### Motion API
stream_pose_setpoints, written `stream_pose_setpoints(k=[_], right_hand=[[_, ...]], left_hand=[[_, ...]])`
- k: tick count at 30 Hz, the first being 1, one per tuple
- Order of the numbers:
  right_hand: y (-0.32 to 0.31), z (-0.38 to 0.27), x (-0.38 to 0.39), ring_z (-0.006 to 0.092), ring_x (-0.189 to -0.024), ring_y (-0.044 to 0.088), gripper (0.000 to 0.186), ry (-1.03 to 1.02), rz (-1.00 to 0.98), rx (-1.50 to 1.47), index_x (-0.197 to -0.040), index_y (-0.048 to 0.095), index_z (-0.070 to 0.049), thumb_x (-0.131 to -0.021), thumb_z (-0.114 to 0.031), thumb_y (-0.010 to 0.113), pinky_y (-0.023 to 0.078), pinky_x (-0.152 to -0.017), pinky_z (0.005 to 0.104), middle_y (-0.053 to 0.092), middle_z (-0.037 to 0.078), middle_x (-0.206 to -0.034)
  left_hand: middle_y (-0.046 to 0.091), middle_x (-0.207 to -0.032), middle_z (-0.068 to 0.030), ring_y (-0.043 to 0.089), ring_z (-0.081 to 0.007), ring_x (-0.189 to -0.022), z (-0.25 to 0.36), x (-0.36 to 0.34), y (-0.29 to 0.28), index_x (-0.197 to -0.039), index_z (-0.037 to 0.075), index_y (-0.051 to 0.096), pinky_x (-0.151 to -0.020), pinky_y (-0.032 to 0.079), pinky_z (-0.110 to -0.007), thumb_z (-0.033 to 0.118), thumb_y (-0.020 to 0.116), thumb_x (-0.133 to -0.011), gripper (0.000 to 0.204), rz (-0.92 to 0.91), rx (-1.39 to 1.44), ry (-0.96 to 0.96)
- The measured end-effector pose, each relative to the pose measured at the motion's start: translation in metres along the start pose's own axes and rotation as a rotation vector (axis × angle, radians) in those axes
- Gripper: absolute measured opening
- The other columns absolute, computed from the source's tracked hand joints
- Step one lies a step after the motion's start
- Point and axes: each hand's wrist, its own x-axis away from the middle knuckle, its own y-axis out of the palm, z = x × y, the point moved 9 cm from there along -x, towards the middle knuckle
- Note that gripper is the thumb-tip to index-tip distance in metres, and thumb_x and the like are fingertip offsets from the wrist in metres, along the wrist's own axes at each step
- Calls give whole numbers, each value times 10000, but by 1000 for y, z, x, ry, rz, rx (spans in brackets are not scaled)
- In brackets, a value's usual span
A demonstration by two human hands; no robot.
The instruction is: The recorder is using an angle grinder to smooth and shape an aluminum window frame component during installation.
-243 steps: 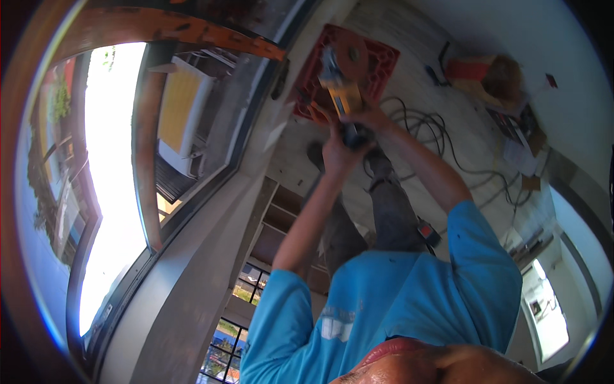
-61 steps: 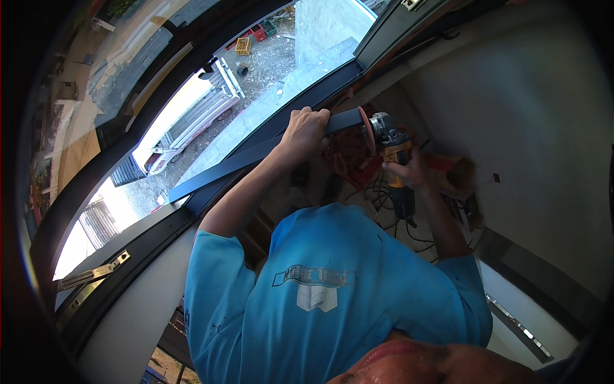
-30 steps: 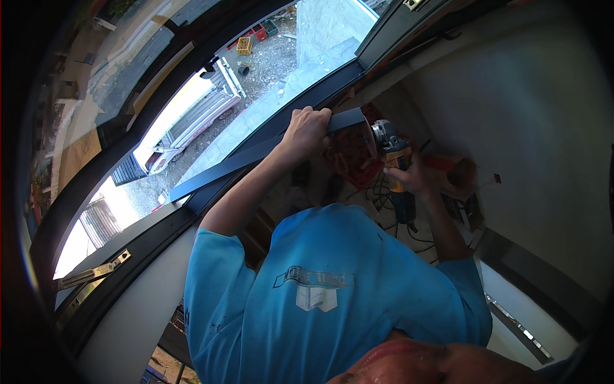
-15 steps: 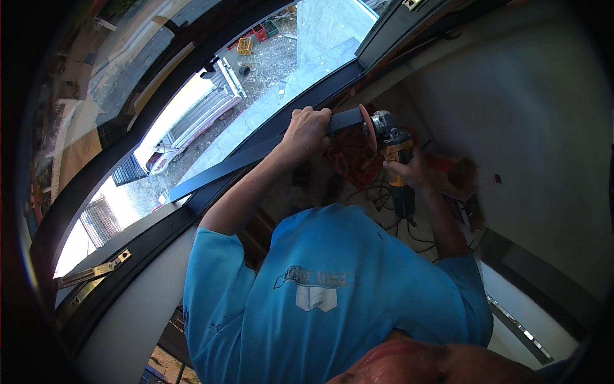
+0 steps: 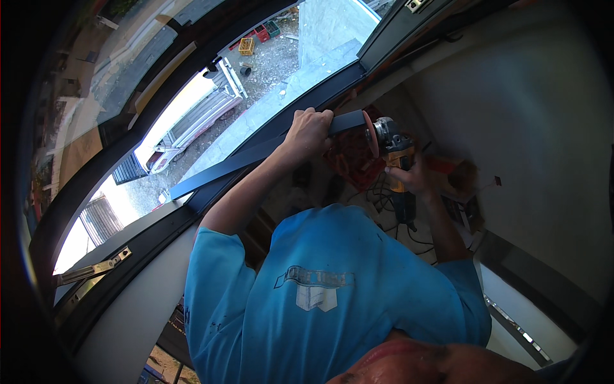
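My left hand is closed round a long dark grey flat strip, which lies slantwise along the window frame. Its far right end sticks out past my knuckles. In my right hand is an angle grinder with a yellow and black body, held with its cord end down. The thin reddish disc stands on edge at the strip's right end and looks to be touching it; I cannot tell whether it spins.
The dark window frame crosses in front of me, with a metal hinge arm at left. Below the grinder lie a red crate-like thing and black cables. A bare wall rises at right. Outside are crates on gravel.
The grinder and my right hand have shifted slightly to the right and down. My left hand and the strip have barely moved.
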Motion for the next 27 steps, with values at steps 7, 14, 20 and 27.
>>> stream_pose_setpoints(k=[7,14,20,27], right_hand=[[-2,15,-4,177,-909,642,777,38,-20,-54,-1400,351,-63,-734,-18,750,536,-804,337,610,91,-1045],[2,1,-2,178,-922,637,742,56,-21,-81,-1376,369,-56,-734,-7,737,537,-805,339,602,93,-1065],[0,1,-6,177,-960,622,757,10,-17,-32,-1381,362,-55,-726,6,737,532,-810,337,582,98,-1107],[1,-3,0,177,-942,637,784,64,-20,-122,-1397,351,-56,-718,17,738,529,-817,332,587,93,-1098]], left_hand=[[666,-845,-168,620,-343,-910,2,0,1,-896,24,604,-836,445,-466,110,734,-685,263,-6,1,2],[668,-843,-173,624,-347,-918,2,2,0,-893,18,605,-837,445,-467,100,725,-686,252,14,0,11],[671,-850,-173,625,-346,-929,1,1,2,-889,18,602,-840,447,-469,101,728,-688,251,7,-6,7],[668,-839,-169,627,-347,-922,-3,-2,3,-883,28,600,-830,451,-468,101,726,-688,244,15,0,4]])
